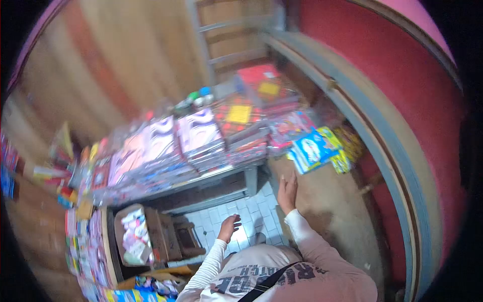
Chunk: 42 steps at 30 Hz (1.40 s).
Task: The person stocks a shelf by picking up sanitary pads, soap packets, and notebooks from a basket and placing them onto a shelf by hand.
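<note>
My right hand (288, 192) reaches forward over the wooden counter top, fingers stretched out and holding nothing. Just beyond its fingertips lies a blue and yellow plastic packet (313, 150), apart from the hand, with a yellow-green packet (341, 162) partly beneath and beside it. My left hand (229, 228) hangs in the air above the white tiled floor (241, 209), fingers apart, touching nothing. Stacks of plastic-wrapped books with a purple wavy cover (199, 132) stand on the table ahead. Motion blur makes the print on them unreadable.
To the left, an open cardboard box (151, 226) holds pale crumpled items. More stacked goods (88, 246) fill a shelf at far left. A red-checked stack (239, 118) sits at the table's right part. A grey wooden rail (397, 186) curves along the right; a ladder (204, 45) leans behind.
</note>
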Tool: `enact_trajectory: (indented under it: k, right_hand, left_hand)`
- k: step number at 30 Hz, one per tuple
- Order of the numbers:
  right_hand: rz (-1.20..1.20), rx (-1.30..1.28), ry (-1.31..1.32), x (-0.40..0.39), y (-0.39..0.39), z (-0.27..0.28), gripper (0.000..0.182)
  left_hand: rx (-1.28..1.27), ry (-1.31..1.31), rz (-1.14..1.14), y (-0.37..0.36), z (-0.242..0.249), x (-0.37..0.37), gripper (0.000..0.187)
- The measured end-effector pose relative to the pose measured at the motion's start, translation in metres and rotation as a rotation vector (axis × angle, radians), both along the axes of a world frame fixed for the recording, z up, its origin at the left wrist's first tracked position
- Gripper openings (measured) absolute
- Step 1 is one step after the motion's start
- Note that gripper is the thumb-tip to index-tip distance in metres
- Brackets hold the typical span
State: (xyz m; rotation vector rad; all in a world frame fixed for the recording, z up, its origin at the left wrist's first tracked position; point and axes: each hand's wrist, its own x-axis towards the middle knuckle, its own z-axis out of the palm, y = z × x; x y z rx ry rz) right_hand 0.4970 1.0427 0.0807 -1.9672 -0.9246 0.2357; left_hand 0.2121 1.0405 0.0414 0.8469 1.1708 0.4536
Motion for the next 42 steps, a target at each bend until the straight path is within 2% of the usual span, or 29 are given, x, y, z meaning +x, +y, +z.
enact_trajectory:
  k: [4, 8, 11, 14, 17, 19, 21, 23, 25, 27, 29, 32, 35, 38, 42]
  right_hand:
    - [0.32, 0.242, 0.083, -0.085, 0.008, 0.018, 0.06]
    - [0.612, 0.151, 0.045, -0.18, -0.006, 0.039, 0.053]
    - [0.853, 0.049, 0.085, -0.252, -0.022, 0.03, 0.048]
    - [1.139, -0.064, 0.076, -0.323, -0.047, 0.02, 0.036]
    - [1.397, -0.128, 0.059, -0.383, -0.081, 0.017, 0.029]
    - [1.571, -0.223, 0.02, -0.415, -0.102, 0.021, 0.028]
    - [1.691, -0.273, -0.024, -0.438, -0.121, 0.02, 0.032]
    - [1.806, -0.326, -0.118, -0.455, -0.134, 0.015, 0.034]
    - [1.854, -0.359, -0.129, -0.469, -0.144, 0.012, 0.034]
    - [1.883, -0.394, -0.167, -0.477, -0.15, 0.009, 0.034]
    - [1.898, -0.406, -0.182, -0.485, -0.155, 0.009, 0.035]
    - [1.906, -0.419, -0.21, -0.491, -0.16, 0.004, 0.036]
    - [1.924, -0.403, -0.225, -0.491, -0.16, -0.009, 0.037]
    - [1.946, -0.411, -0.207, -0.493, -0.161, -0.006, 0.037]
    - [1.948, -0.455, -0.2, -0.492, -0.16, -0.005, 0.038]
  left_hand:
    - [-0.002, -0.02, 0.156, -0.034, -0.008, -0.051, 0.046]
    - [0.165, -0.044, 0.254, -0.068, 0.007, -0.104, 0.043]
    - [0.28, 0.02, 0.372, -0.102, 0.009, -0.156, 0.036]
    - [0.432, 0.137, 0.521, -0.142, 0.012, -0.217, 0.036]
    - [0.512, 0.129, 0.85, -0.183, -0.012, -0.278, 0.035]
    - [0.456, 0.404, 0.949, -0.215, -0.024, -0.328, 0.033]
    - [0.363, 0.462, 1.202, -0.252, 0.027, -0.365, 0.033]
    - [0.546, 1.138, 1.256, -0.285, -0.002, -0.407, 0.039]
    - [0.344, 1.322, 1.345, -0.318, -0.001, -0.436, 0.047]
    - [-0.118, 1.316, 1.225, -0.342, 0.003, -0.457, 0.064]
    - [-0.323, 1.096, 1.066, -0.36, 0.01, -0.469, 0.076]
    - [-0.327, 1.091, 0.929, -0.375, -0.01, -0.469, 0.086]
    - [-0.398, 1.05, 1.078, -0.373, -0.004, -0.468, 0.091]
    - [-0.454, 0.944, 1.201, -0.376, -0.022, -0.479, 0.087]
    - [-0.407, 0.956, 1.148, -0.378, -0.014, -0.483, 0.082]
